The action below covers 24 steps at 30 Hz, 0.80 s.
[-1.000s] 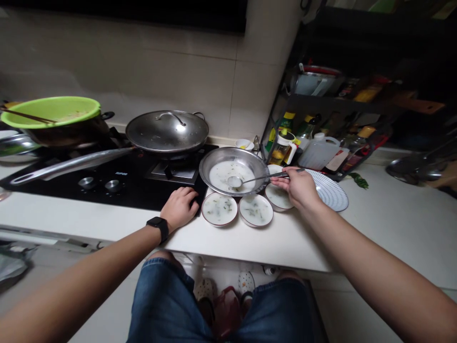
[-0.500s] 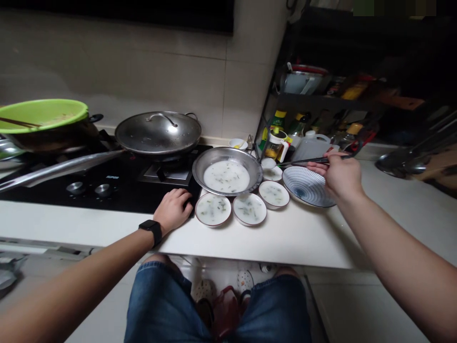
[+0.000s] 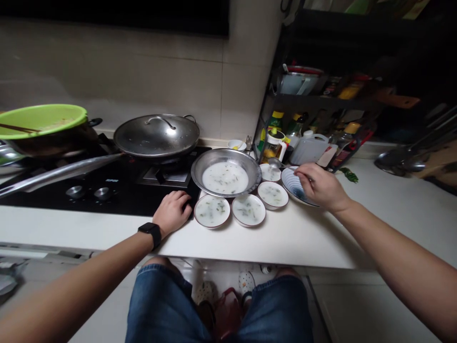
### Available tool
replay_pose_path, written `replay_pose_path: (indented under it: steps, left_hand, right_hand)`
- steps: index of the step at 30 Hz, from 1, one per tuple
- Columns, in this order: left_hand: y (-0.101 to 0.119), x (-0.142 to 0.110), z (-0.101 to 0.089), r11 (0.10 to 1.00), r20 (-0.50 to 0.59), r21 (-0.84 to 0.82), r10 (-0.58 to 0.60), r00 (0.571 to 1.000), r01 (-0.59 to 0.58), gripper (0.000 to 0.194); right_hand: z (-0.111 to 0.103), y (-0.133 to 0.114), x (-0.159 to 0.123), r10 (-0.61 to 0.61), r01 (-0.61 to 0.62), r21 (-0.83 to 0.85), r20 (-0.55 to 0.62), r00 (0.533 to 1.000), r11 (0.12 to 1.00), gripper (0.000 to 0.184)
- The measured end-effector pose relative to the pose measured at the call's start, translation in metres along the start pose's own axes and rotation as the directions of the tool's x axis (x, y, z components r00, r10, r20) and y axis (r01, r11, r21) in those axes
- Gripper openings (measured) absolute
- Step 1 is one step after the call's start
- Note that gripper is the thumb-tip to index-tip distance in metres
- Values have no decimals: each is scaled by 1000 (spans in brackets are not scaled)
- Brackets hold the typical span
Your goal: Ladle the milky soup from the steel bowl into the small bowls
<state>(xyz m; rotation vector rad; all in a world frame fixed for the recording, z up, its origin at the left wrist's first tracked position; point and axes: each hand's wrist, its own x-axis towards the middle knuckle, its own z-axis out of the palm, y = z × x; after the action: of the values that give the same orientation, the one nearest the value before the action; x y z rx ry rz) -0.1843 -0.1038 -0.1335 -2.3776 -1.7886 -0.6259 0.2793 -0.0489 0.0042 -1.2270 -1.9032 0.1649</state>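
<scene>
My right hand (image 3: pixel 319 186) is closed round the handle of a ladle (image 3: pixel 274 163). The ladle's bowl hangs over the farthest small bowl (image 3: pixel 270 178), which holds white soup. Under the hand stands a blue-and-white patterned bowl (image 3: pixel 292 183), partly hidden. Left of these, a steel basin (image 3: pixel 255 164) holds white soup (image 3: pixel 224 177) with green bits. Three more small bowls of the same soup, a left one (image 3: pixel 212 212), a middle one (image 3: pixel 249 211) and a right one (image 3: pixel 273 195), line the basin's near side. My left hand (image 3: pixel 173 211) lies open, empty, on the counter beside the hob's corner.
A lidded wok (image 3: pixel 157 136) with a long handle sits on the black hob (image 3: pixel 117 190). A green basin (image 3: pixel 44 121) rests on a pot at the left. Bottles and a plastic jug (image 3: pixel 309 149) stand beneath the shelf (image 3: pixel 321 100). Green leaves (image 3: pixel 349 174) lie on the white counter (image 3: pixel 228 245).
My right hand has moved left and nearer to me, over the patterned bowl. The ladle has turned and shifted slightly right. My left hand stays in place.
</scene>
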Motion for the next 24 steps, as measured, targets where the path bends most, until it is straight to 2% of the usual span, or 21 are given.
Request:
replay_pose_path:
  steps: [2,6,9,12,15,19,21,24]
  left_hand:
    - [0,0,0,1000,0,-2,-1,1000,1,32]
    - [-1,-1,1,1000,9,1,-2,1000,2,31]
    - [0,-1,1,1000,10,1,-6,1000,6,31]
    - [1,-1,1,1000,7,-5,-8,1000,8,32]
    - [1,0,0,1000,4,-15,-6,1000,6,32]
    - [2,0,1,1000,1,-22,-14,1000,14,31]
    - [1,0,1,1000,0,-21,-14,1000,14,31]
    - [1,0,1,1000,6,-21,-9,1000,9,32]
  right_hand:
    - [3,-15,-2,-8,9,53,-9,1000,999,5]
    - [31,-35,0,55,-24,161,-187,981,987,7]
    - [64,-37,4,101,-64,258,-133,986,964,9]
    - [93,-34,8,236,-192,404,-62,970,894,9]
    - [110,-35,11,431,-342,552,-34,902,760,7]
    - [115,-43,18,676,-523,673,47,736,523,15]
    - [114,-47,21,724,-559,704,93,684,437,18]
    - [109,-51,23,746,-568,734,127,654,373,18]
